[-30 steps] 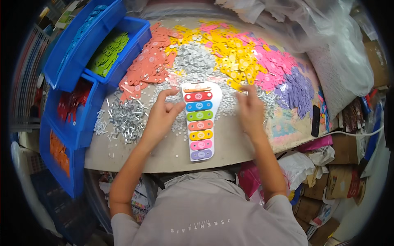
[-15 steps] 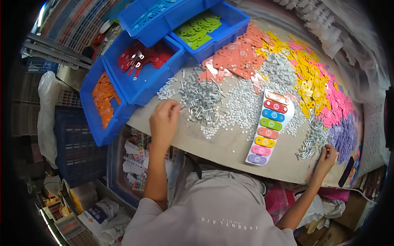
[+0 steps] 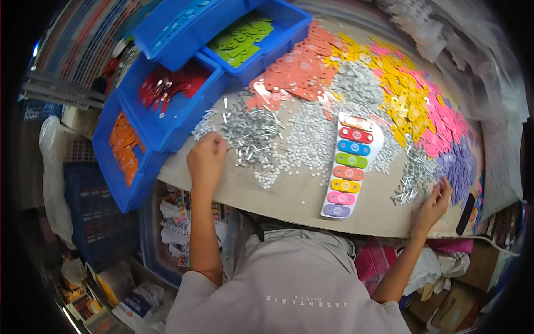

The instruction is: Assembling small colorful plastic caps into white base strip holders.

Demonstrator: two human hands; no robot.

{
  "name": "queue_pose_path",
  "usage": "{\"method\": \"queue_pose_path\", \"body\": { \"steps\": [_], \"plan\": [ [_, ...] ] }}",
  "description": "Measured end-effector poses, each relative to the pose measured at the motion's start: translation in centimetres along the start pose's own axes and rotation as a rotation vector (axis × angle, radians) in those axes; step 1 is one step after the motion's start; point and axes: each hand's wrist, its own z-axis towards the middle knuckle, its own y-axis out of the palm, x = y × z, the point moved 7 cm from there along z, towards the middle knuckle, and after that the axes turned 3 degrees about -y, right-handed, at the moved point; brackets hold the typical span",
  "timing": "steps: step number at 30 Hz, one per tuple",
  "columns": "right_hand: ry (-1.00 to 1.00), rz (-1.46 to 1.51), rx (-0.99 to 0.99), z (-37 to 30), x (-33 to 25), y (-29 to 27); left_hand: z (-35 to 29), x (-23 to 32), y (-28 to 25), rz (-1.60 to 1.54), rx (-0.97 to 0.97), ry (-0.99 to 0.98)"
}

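Note:
My left hand (image 3: 206, 161) is at the table's near left edge, its fingers curled together beside a small heap of short silver pins (image 3: 204, 123). Whatever the fingertips may hold is hidden. My right hand (image 3: 433, 209) is at the right, with its fingers partly stretched and apart, close to a second heap of silver pins (image 3: 414, 172) and the purple flat pieces (image 3: 457, 167). Between my hands lies a white xylophone-shaped card (image 3: 375, 142) with a column of coloured bars, red, blue and green among them. A large heap of silver pins (image 3: 250, 133) is right of my left hand.
Small white round caps (image 3: 308, 133) and grey pieces (image 3: 359, 86) cover the middle. Salmon (image 3: 297, 69), yellow (image 3: 409, 106) and pink pieces (image 3: 445, 125) lie behind. Blue bins (image 3: 194, 125) hold red, orange, green and blue pieces. A black object (image 3: 466, 214) lies at the right edge.
The view has shifted, so the table's contents appear further left. My right hand has moved up toward the right-hand pin heap and its fingers have spread. My left hand stays by the pins.

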Motion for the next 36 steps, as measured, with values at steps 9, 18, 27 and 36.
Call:
{"method": "queue_pose_path", "body": {
  "steps": [9,18,27,36],
  "plan": [
    [-0.214,0.348,-0.204,-0.9,-12.9,7.0,-0.7,6.1,-0.3,-0.918,-0.112,-0.202],
    [-0.351,0.337,-0.355,-1.6,-15.4,12.0,-4.0,13.3,5.9,-1.238,-0.640,-0.234],
    [-0.565,0.233,-0.316,-2.0,-16.7,12.1,-3.7,16.9,8.2,-1.154,-0.840,-0.204],
    [0.256,0.453,-0.573,-2.4,-11.4,14.5,-2.8,18.7,11.8,-1.216,-0.956,-0.187]
  ]
}}
